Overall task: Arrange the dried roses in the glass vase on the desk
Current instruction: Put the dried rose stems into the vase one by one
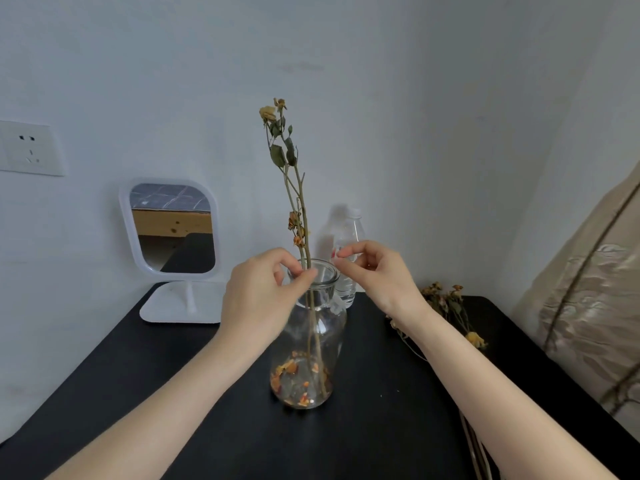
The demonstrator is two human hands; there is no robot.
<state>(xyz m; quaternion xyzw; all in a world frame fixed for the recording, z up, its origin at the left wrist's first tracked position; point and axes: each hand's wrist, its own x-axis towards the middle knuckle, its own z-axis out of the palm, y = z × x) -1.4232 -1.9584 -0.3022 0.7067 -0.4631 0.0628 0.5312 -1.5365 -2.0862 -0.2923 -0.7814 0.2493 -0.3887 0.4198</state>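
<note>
Left hand (263, 292) pinches the dried rose stems (304, 237) at the glass vase (334, 327) mouth; right hand (377, 275) loosely curled, empty

Bedroom at home
Table mirror (172, 227) far left on the black desk (138, 375) reflects a wooden bed frame (172, 221); wall socket (30, 148) left, beige patterned fabric (588, 289) right.

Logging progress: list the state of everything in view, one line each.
Clear glass vase: upright on black desk, petals at bottom.
Tall dried rose stems: standing in vase.
Left hand: pinching stems at rim.
Right hand: loosely curled, holding nothing.
Loose dried roses: lying on desk.
Clear plastic bottle: upright.
White-framed mirror: upright.
</note>
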